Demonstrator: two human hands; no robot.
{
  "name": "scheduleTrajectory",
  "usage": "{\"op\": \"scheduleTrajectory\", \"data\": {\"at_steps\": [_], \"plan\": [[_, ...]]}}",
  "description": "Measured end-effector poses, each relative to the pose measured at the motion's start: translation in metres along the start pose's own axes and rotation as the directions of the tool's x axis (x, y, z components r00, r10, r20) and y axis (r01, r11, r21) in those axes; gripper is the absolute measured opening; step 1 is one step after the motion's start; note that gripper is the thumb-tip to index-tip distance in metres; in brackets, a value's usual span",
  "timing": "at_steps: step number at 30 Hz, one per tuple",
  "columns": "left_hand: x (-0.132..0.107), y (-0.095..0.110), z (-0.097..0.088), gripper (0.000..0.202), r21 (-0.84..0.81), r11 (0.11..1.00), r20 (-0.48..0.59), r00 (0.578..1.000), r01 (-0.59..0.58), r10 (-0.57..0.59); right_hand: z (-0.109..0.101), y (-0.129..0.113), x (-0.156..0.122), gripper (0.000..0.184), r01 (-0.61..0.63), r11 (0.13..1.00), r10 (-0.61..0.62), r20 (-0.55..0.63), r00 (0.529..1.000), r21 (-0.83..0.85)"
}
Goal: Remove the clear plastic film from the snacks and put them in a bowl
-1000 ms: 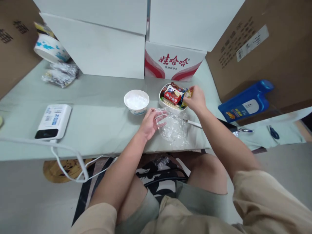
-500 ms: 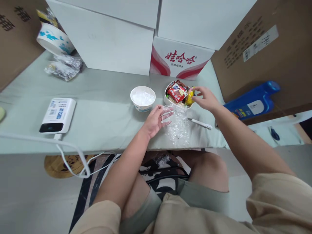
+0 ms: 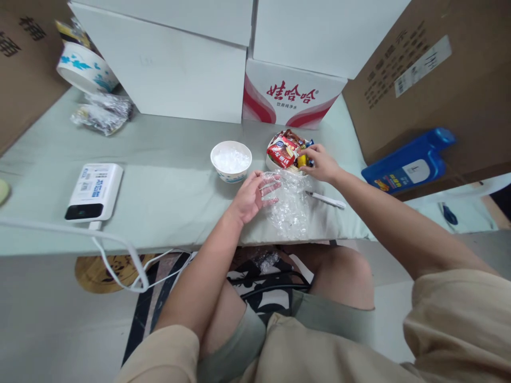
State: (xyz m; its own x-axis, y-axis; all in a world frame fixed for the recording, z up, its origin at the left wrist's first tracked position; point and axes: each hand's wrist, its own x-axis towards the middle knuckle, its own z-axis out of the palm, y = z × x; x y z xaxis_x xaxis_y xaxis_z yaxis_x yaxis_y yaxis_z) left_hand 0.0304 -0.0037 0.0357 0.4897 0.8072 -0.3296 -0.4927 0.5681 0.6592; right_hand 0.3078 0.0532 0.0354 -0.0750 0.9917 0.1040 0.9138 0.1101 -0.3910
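A bowl of snacks (image 3: pixel 272 158) is heaped with wrapped packets, a red snack packet (image 3: pixel 282 152) on top. At its right side, the fingers of my right hand (image 3: pixel 322 164) are closed around a small yellow packet (image 3: pixel 302 160), partly hidden by them. Crinkled clear plastic wrap (image 3: pixel 288 210) lies in front of that bowl. Its upper left edge is in my left hand (image 3: pixel 253 197), with the film lying over the fingers. Just beyond the left hand stands a paper bowl (image 3: pixel 231 175) with clear, crumpled plastic-like material inside.
A white pen (image 3: pixel 326 200) lies right of the wrap. Behind the bowls stand white cartons (image 3: pixel 293 96). A blue bottle (image 3: pixel 407 162) leans by a brown cardboard box (image 3: pixel 431 106) on the right. To the left are a power bank (image 3: pixel 95 189) with its cable and a tipped paper bowl (image 3: pixel 85 69).
My right hand has moved slightly left and inward over the snack bowl, and the yellow packet has shifted with it. The left hand keeps its place at the plastic wrap.
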Motion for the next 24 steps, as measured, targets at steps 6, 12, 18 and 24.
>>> {"op": "scheduleTrajectory", "data": {"at_steps": [6,12,18,24], "plan": [[-0.003,-0.001,-0.003,0.027,0.02,1.0,0.052,0.999,0.008,-0.009,-0.018,-0.024,-0.038,0.03,0.008,0.999,0.009,-0.352,0.936,0.049],[0.001,-0.007,-0.002,0.031,0.074,0.997,0.073,0.996,0.036,-0.041,-0.007,-0.086,0.002,0.037,0.102,0.987,-0.111,-0.063,0.992,-0.123],[0.0,-0.005,-0.004,0.032,0.07,0.996,0.086,0.995,0.052,-0.058,-0.016,-0.067,0.028,0.039,0.092,0.982,-0.108,-0.093,0.99,-0.165],[0.002,-0.001,-0.004,0.029,0.049,0.997,0.076,0.995,0.062,-0.065,-0.037,-0.034,0.012,0.032,0.068,0.979,-0.111,-0.222,0.969,-0.19]]}}
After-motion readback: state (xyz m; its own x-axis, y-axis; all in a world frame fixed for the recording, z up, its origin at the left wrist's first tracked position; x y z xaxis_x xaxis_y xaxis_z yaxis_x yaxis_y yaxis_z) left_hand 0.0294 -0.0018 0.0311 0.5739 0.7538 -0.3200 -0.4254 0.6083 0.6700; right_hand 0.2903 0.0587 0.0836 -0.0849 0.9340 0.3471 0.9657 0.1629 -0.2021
